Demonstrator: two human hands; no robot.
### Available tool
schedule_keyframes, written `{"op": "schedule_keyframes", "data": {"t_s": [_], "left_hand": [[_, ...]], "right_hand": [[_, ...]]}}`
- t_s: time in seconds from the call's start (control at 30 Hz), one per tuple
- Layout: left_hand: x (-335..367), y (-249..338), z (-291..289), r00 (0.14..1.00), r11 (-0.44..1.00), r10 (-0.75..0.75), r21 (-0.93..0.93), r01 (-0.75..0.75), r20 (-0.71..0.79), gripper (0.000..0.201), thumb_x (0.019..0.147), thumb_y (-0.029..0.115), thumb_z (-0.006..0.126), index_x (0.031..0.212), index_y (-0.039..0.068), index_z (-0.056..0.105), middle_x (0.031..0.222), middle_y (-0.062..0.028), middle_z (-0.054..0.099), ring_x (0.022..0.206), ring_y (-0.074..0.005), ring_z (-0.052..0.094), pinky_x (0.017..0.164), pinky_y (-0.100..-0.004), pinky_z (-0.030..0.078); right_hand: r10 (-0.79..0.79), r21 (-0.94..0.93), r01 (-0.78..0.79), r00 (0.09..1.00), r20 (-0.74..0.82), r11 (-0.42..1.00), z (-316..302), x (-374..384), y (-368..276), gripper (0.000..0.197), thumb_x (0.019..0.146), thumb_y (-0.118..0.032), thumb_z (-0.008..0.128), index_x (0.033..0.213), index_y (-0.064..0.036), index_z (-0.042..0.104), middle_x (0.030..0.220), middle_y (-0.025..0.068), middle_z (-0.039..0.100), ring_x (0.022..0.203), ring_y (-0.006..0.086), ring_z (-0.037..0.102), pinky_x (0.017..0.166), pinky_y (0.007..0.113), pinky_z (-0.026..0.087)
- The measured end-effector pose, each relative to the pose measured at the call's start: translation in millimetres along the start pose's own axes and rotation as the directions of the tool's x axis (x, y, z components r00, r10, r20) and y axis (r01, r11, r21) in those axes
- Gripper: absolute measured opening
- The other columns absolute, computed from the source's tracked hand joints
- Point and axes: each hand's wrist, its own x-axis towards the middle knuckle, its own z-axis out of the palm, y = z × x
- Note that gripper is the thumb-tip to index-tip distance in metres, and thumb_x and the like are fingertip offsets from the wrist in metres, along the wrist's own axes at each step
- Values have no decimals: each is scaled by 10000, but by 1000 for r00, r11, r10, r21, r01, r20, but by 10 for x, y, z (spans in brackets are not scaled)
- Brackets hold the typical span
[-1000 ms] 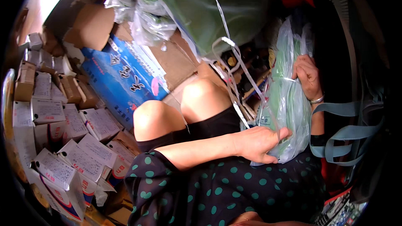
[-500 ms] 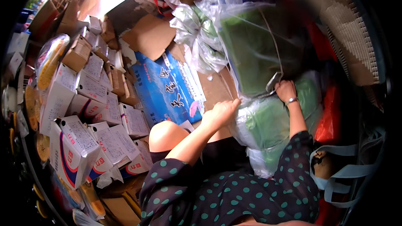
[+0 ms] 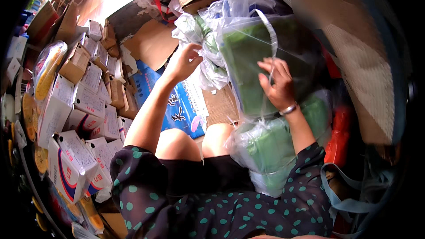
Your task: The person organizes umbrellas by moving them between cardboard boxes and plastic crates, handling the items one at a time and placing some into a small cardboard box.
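A thick green bundle in clear plastic (image 3: 254, 68) lies in front of me. A narrow whitish strap (image 3: 271, 31) runs over it and curves up at the far side. My right hand (image 3: 280, 89) is above this bundle, thumb and fingers apart, and the strap passes across the fingers. My left hand (image 3: 180, 64) is raised with its fingers bent and apart, beside a crumpled clear plastic bag (image 3: 212, 73) with green inside. I see nothing in the left hand. A second plastic-wrapped green bundle (image 3: 270, 144) lies nearer, under my right forearm.
Several white boxes (image 3: 77, 159) are piled at the left, with yellow insoles (image 3: 46, 77) in plastic. A blue printed sheet (image 3: 172, 106) and brown cardboard (image 3: 150, 44) lie ahead. Red plastic (image 3: 340, 132) and a pale blue bag strap (image 3: 349, 204) are at the right.
My left hand has come away from the bundles, moving up and left, and its fist has opened. My right hand has shifted left and slightly up; the strap now stands in a raised curve.
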Motion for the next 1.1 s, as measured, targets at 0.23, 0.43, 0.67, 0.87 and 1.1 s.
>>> {"op": "schedule_keyframes", "data": {"t_s": [0.23, 0.43, 0.67, 0.87, 1.1], "left_hand": [[126, -371, 306, 993, 971, -19, -240, -10, -117, 370, 818, 145, 665, 1159, 64, 548, 1059, -174, 627, 1000, -283, 620, 847, -377, 496], [-819, -421, 153, 954, 881, -296, -376, 288, 37, 355, 825, 117, 635, 1160, 34, 552, 1058, -172, 631, 980, -296, 626, 854, -376, 488], [-2315, -46, -232, 779, 610, -610, -540, 580, 147, 299, 871, 36, 585, 1167, 19, 545, 990, -96, 647, 920, -152, 622, 826, -291, 499], [-3479, 582, -890, 532, 309, -814, -599, 738, 235, 321, 870, 68, 601, 1183, 16, 550, 1013, -101, 645, 939, -157, 616, 843, -300, 490], [-3327, 343, -1774, 546, 385, -811, -511, 769, 211, 294, 868, 41, 584, 1156, 3, 546, 1004, -80, 633, 930, -149, 602, 836, -291, 491]], "right_hand": [[44, -476, 43, 984, 171, 879, 870, 528, 121, 603, 782, -386, 618, 1334, -207, 457, 1412, 120, 352, 1333, 304, 288, 1054, 534, 225], [106, -527, 37, 965, 239, 849, 961, 442, 171, 636, 778, -404, 606, 1359, -237, 413, 1439, 72, 318, 1350, 329, 259, 1051, 595, 172], [189, -583, 25, 934, 304, 812, 919, 514, 117, 662, 782, -411, 608, 1374, -232, 374, 1448, 79, 284, 1367, 340, 228, 1060, 610, 124], [661, -527, -466, 698, 275, 711, 295, 553, -565, 523, 836, -177, 578, 1338, -146, 433, 1406, 127, 374, 1334, 310, 294, 1092, 449, 217], [963, -28, -993, 107, 247, 117, -177, -132, -1597, 172, 802, 33, 510, 954, -37, 549, 870, 65, 600, 818, 137, 580, 742, 286, 481]]}}
